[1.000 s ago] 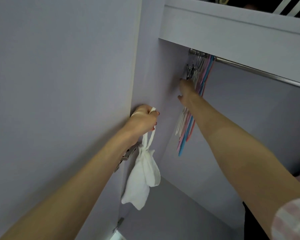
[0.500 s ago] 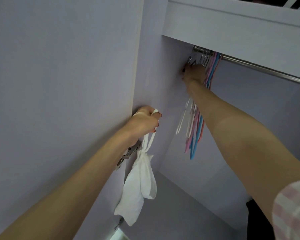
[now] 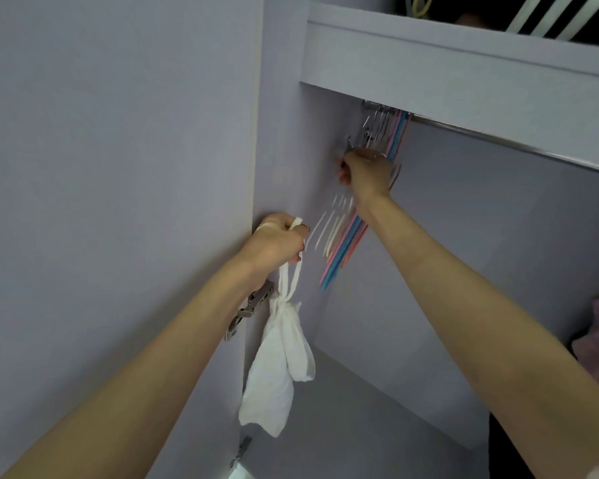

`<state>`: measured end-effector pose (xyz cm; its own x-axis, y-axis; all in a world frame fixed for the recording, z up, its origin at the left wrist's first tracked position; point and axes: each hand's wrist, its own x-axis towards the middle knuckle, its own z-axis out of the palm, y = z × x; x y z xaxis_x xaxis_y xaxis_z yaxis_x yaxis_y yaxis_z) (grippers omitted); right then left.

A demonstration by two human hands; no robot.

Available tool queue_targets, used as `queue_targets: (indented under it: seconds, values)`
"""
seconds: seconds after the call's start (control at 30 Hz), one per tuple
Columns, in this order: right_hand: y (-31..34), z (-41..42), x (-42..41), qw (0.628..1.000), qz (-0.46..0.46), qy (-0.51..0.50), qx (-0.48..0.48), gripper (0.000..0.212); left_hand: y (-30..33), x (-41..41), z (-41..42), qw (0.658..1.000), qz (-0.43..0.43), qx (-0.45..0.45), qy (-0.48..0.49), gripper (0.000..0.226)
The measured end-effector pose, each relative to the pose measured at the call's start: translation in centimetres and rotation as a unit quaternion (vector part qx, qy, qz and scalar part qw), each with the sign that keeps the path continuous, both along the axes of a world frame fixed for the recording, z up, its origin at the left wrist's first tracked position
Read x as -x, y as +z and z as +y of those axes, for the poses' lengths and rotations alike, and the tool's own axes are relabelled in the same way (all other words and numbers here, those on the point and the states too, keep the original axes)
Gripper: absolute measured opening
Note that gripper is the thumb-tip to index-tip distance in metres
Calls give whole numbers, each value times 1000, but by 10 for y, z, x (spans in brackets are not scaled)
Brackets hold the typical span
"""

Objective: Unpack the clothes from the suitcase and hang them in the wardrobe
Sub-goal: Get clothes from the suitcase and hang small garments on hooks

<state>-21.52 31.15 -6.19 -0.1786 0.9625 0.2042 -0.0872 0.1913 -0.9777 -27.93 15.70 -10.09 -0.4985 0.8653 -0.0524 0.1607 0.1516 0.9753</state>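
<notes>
**Both hands up inside the wardrobe**

The left hand (image 3: 280, 243) is raised against the front edge of the wardrobe's left side panel (image 3: 291, 140), fingers curled tight round the straps of a small white garment (image 3: 280, 357), which dangles below the fist beside a metal door hinge (image 3: 251, 307). Further right, the right hand (image 3: 366, 171) is closed on a hanger just under the rail (image 3: 498, 134), at its left end by the panel. The bunch of hangers (image 3: 343, 247), white, pink, blue and red, hangs blurred beneath that wrist.
</notes>
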Motion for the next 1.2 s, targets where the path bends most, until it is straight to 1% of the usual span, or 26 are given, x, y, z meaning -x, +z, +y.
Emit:
queue_targets:
  seconds: [0.03, 0.13, 0.2, 0.27, 0.33, 0.43, 0.53, 0.63, 0.73, 0.83, 0.93, 1.07, 1.13, 1.2]
  values:
    - [-2, -8, -5, 999, 21, 26, 13, 18, 0, 0, -2, 1000, -2, -7, -9, 12]
    - [-9, -30, -22, 991, 90, 79, 65, 26, -1, -4, -10, 998, -9, -26, -48, 11]
    - [-13, -43, -34, 980, 133, 100, 111, 20, -1, -8, -15, 997, -9, -25, -72, 9]
    - [-21, -52, -48, 975, 147, 99, 136, 17, -1, -14, -20, 994, 4, -17, -106, 10]
    - [-30, -58, -61, 978, 131, 81, 142, 19, -1, -20, -25, 990, 17, -12, -141, 13]
    - [-40, -74, -81, 980, 98, 77, 152, 15, 0, -27, -29, 981, 42, -6, -192, 15]
    - [-54, -92, -97, 978, 93, 83, 165, 16, -2, -37, -32, 967, 67, -8, -245, 21]
    - [-69, -106, -104, 975, 101, 92, 175, 18, -2, -48, -34, 955, 97, -11, -280, 19]
    - [-77, -117, -108, 970, 113, 116, 181, 17, 1, -56, -34, 953, 115, -15, -281, 15]
    - [-80, -129, -107, 967, 122, 126, 185, 19, 4, -60, -35, 957, 115, -28, -264, 13]
    - [-82, -134, -110, 971, 108, 103, 185, 19, 4, -58, -37, 958, 133, -23, -255, 9]
    - [-83, -132, -120, 976, 72, 66, 194, 18, -2, -47, -37, 957, 142, 1, -251, 14]
    - [-82, -132, -124, 980, 55, 55, 185, 16, -5, -44, -38, 948, 183, 11, -260, 15]
    - [-81, -133, -126, 984, 26, 41, 171, 21, -8, -44, -39, 939, 226, 14, -257, 8]
